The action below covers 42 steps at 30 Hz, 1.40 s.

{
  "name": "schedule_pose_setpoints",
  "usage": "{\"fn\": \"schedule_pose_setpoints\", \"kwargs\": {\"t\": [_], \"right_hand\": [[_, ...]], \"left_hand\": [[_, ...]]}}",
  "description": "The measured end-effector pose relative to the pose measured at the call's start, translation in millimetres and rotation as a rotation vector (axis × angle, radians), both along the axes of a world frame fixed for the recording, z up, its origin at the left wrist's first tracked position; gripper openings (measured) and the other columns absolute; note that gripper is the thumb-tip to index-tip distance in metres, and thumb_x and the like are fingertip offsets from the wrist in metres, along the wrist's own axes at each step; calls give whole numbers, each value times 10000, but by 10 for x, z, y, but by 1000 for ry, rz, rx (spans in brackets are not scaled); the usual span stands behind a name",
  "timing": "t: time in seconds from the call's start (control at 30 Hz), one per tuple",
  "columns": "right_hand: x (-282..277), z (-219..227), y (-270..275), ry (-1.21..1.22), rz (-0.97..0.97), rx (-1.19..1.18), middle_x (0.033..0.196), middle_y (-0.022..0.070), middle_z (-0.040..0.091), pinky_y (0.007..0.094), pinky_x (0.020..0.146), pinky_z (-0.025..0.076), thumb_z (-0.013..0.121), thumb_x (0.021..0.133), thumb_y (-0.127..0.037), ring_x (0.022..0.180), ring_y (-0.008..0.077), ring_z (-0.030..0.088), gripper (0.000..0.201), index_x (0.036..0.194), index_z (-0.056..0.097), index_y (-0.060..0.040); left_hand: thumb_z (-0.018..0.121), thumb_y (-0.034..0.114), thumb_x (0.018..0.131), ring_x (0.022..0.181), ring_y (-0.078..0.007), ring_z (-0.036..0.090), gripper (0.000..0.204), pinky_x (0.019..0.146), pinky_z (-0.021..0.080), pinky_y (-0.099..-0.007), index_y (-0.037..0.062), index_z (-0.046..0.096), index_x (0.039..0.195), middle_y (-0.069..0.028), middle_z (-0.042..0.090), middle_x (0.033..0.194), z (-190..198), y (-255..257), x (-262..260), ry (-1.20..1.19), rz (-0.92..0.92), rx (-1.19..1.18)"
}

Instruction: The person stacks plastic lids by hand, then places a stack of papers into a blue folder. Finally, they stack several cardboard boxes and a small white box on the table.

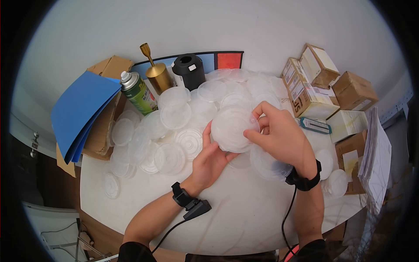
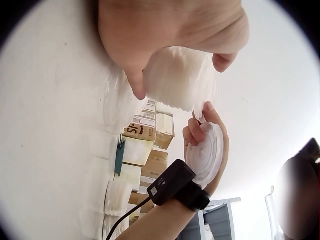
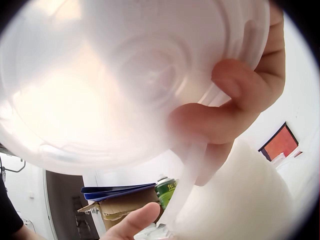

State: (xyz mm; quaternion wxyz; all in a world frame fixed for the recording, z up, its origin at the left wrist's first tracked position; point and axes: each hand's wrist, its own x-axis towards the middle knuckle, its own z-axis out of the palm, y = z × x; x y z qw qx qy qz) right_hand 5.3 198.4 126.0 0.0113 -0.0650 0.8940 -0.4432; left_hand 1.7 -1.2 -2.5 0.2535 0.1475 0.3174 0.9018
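My left hand [image 1: 207,165] grips a thick stack of round translucent plastic lids [image 1: 231,130] above the table, its thumb and fingers round the sides. At the stack's right edge, the thumb and index finger of my right hand [image 1: 283,133] pinch the rim of the top lid. Another clear lid [image 3: 125,95] is held by the other fingers of that hand, hanging below its palm. In the left wrist view this lid [image 2: 206,155] shows its ringed face beside the right wrist. Many loose lids [image 1: 190,142] lie spread over the table around the hands.
The white table [image 1: 227,222] bears a green spray can [image 1: 140,94], a brass holder [image 1: 158,76] and a black cylinder [image 1: 188,72] at the back. Blue folders [image 1: 85,113] lean on a carton at left. Cardboard boxes [image 1: 312,94] and a teal-edged device [image 1: 316,125] stand at right.
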Motion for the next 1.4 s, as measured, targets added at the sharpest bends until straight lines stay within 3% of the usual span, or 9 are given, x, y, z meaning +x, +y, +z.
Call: {"fn": "schedule_pose_setpoints", "kwargs": {"t": [0.4, 0.5, 0.6, 0.7, 0.8, 1.03, 1.17, 1.23, 1.4], "right_hand": [[138, -68, -133, 304, -8, 414, 787, 186, 696, 475, 631, 542, 751, 855, -169, 729, 399, 693, 293, 1046, 586, -22], [175, 12, -159, 405, -35, 390, 858, 170, 679, 454, 620, 538, 778, 871, -222, 728, 381, 682, 346, 1078, 589, -19], [138, 95, -154, 416, -120, 196, 881, 134, 646, 405, 604, 534, 794, 893, -244, 711, 314, 668, 359, 1090, 604, -13], [25, -48, -259, 479, -220, -96, 881, 102, 635, 345, 581, 514, 800, 909, -220, 689, 236, 639, 298, 1045, 632, -15], [-47, -196, -411, 704, -218, -117, 875, 79, 624, 318, 560, 493, 794, 922, -189, 673, 184, 619, 235, 968, 644, -14], [-146, -372, -412, 1036, -284, 381, 821, 41, 558, 315, 555, 477, 836, 823, -259, 691, 191, 587, 275, 918, 648, -82], [-156, -358, -325, 947, -115, 417, 784, 34, 531, 323, 555, 477, 820, 832, -290, 694, 187, 585, 285, 899, 631, -88], [-169, -312, -249, 946, 67, 407, 779, 29, 535, 327, 551, 480, 812, 842, -288, 690, 187, 595, 277, 889, 623, -91], [-131, -295, -223, 815, -46, 423, 768, 32, 547, 330, 529, 482, 797, 866, -272, 656, 190, 612, 254, 878, 613, -98]], "left_hand": [[525, 244, 1074, 1498, -318, 378, 784, 1186, 395, -547, 222, -16, 1640, -141, 273, 1647, -7, 29, 0, 0, 51, -144], [534, 201, 1071, 1469, -302, 423, 789, 1168, 422, -524, 227, -9, 1642, -145, 337, 1616, 8, 28, 12, -39, 60, -191], [548, 175, 1064, 1434, -280, 460, 799, 1141, 444, -495, 233, 8, 1649, -146, 393, 1584, 15, 25, 9, -50, 58, -231], [567, 153, 1051, 1404, -256, 478, 807, 1116, 453, -456, 231, 37, 1655, -143, 424, 1562, -28, 26, 36, -26, 32, -307], [581, 131, 1038, 1389, -240, 482, 822, 1103, 452, -419, 223, 53, 1660, -135, 429, 1557, -57, 23, 32, 66, -13, -336], [610, 127, 1008, 1431, -226, 432, 870, 1100, 448, -396, 212, 62, 1679, -100, 361, 1608, -55, 5, 30, 157, -49, -352], [652, 241, 1011, 1499, -231, 368, 843, 1187, 391, -494, 211, 116, 1660, -32, 322, 1633, -129, -22, 20, 64, -102, -312], [602, 193, 1023, 1473, -232, 395, 839, 1146, 428, -463, 233, 77, 1676, -67, 312, 1639, -24, 2, 27, 21, -78, -305], [537, 283, 1050, 1511, -268, 351, 803, 1167, 407, -508, 255, 38, 1678, -74, 253, 1672, -35, 23, 11, 13, -71, -205]]}}
